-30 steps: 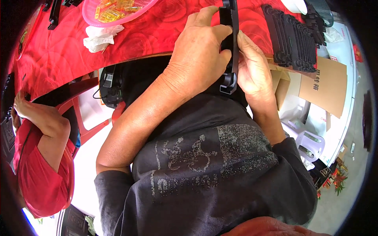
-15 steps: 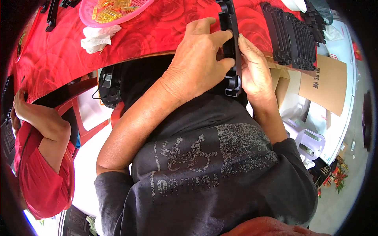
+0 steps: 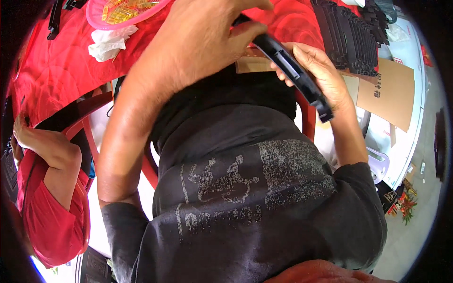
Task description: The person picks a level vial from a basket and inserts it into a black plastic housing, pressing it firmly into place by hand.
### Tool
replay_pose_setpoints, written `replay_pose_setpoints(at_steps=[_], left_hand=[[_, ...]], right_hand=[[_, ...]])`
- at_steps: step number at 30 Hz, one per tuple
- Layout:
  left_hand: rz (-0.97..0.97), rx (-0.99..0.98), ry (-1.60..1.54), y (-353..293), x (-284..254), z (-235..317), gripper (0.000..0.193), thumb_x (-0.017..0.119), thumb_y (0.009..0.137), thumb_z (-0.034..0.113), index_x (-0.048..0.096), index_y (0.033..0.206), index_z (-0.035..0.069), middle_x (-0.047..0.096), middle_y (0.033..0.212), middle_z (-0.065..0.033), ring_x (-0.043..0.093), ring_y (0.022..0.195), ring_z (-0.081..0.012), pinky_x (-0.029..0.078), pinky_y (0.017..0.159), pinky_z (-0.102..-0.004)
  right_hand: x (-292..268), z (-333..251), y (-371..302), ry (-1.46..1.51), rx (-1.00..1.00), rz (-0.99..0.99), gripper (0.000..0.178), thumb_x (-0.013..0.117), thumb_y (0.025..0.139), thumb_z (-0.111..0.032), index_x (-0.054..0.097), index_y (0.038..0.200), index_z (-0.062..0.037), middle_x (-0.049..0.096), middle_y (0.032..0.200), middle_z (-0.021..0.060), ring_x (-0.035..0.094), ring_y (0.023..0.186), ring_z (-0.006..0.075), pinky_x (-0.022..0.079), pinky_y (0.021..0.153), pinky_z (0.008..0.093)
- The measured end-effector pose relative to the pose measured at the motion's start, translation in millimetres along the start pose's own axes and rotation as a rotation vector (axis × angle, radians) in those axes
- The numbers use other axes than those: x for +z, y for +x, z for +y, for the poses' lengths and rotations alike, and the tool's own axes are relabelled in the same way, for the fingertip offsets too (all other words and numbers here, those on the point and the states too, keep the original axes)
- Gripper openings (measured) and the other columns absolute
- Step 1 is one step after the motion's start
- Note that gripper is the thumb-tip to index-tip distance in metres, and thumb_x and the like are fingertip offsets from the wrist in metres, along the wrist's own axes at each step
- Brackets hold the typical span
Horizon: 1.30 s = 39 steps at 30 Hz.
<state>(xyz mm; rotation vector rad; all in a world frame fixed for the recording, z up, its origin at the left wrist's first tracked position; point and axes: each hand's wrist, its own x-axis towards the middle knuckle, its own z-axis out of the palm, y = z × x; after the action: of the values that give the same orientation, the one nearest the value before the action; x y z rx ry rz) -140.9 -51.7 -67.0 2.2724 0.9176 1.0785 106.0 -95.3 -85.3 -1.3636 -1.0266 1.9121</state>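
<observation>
A long black plastic strip (image 3: pixel 295 68) with a channel and raised end pieces hangs slanted above the table's near edge. My right hand (image 3: pixel 325 73) grips it around the middle, thumb on the near side and fingertips showing beneath. At the strip's far end is my left hand (image 3: pixel 203 40), slightly blurred, with thumb and forefinger around that end. The left palm and the other left fingers are partly hidden.
Several similar black strips (image 3: pixel 347 37) lie stacked at the right on the red cloth (image 3: pixel 56 70). A pink basket (image 3: pixel 96 21) of yellowish clear pieces and crumpled white tissue (image 3: pixel 108 45) sit left. A cardboard box (image 3: pixel 387 94) stands right; another person's arm (image 3: pixel 47 141) is at far left.
The strip has gone from nearly upright to slanted, its near end swinging right. My left hand has moved from its channel to the far end; my right hand has shifted slightly right.
</observation>
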Motion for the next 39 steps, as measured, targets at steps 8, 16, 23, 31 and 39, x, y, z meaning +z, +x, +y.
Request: replay_pose_setpoints(at_steps=[8, 16, 23, 31, 39], left_hand=[[-0.888, -0.371, -0.487, 8, -9, -27, 0.042, 0.071, 0.082, 0.016, 0.064, 0.117, -0.004, 0.066, 0.112, -0.0221, 0.065, 0.098, -0.0282, 0.047, 0.092, -0.0409], [-0.418, -0.031, -0.491, -77, -11, -45, 0.021, 0.063, 0.078, 0.007, 0.07, 0.097, 0.002, 0.068, 0.083, -0.0191, 0.066, 0.081, -0.0351, 0.051, 0.077, -0.0418], [-0.419, -0.066, -0.429, -94, -13, -40, 0.019, 0.066, 0.082, 0.004, 0.065, 0.1, -0.003, 0.067, 0.084, -0.0133, 0.066, 0.081, -0.0201, 0.05, 0.076, -0.0337], [-0.377, -0.13, -0.456, -99, -9, -33, 0.02, 0.067, 0.081, 0.001, 0.065, 0.101, -0.005, 0.069, 0.085, -0.0151, 0.067, 0.081, -0.0182, 0.051, 0.075, -0.0325], [-0.328, -0.216, -0.474, -94, 6, -15, 0.017, 0.065, 0.082, -0.001, 0.066, 0.098, -0.005, 0.068, 0.08, -0.0111, 0.064, 0.079, -0.0143, 0.05, 0.074, -0.0313]], right_hand=[[14, -12, 10, -0.055, 0.156, -0.215, 0.036, 0.055, 0.1, -0.029, 0.055, 0.119, 0.0015, 0.068, 0.097, 0.0144, 0.07, 0.082, 0.019, 0.058, 0.071, 0.0258], [73, 4, 10, -0.14, 0.207, -0.215, 0.035, 0.056, 0.1, -0.026, 0.054, 0.123, 0.0002, 0.067, 0.098, 0.0116, 0.07, 0.082, 0.0179, 0.058, 0.073, 0.0259], [83, 6, 14, -0.168, 0.196, -0.272, 0.038, 0.056, 0.099, -0.022, 0.051, 0.129, 0.0008, 0.066, 0.1, 0.011, 0.069, 0.082, 0.0177, 0.057, 0.074, 0.0264], [80, 5, 14, -0.15, 0.224, -0.342, 0.041, 0.057, 0.099, -0.023, 0.05, 0.131, 0.0019, 0.066, 0.102, 0.0117, 0.069, 0.082, 0.0185, 0.057, 0.075, 0.0272], [61, 5, 12, -0.173, 0.182, -0.34, 0.041, 0.06, 0.096, -0.022, 0.052, 0.128, 0.0027, 0.066, 0.101, 0.0111, 0.069, 0.08, 0.019, 0.057, 0.074, 0.0275]])
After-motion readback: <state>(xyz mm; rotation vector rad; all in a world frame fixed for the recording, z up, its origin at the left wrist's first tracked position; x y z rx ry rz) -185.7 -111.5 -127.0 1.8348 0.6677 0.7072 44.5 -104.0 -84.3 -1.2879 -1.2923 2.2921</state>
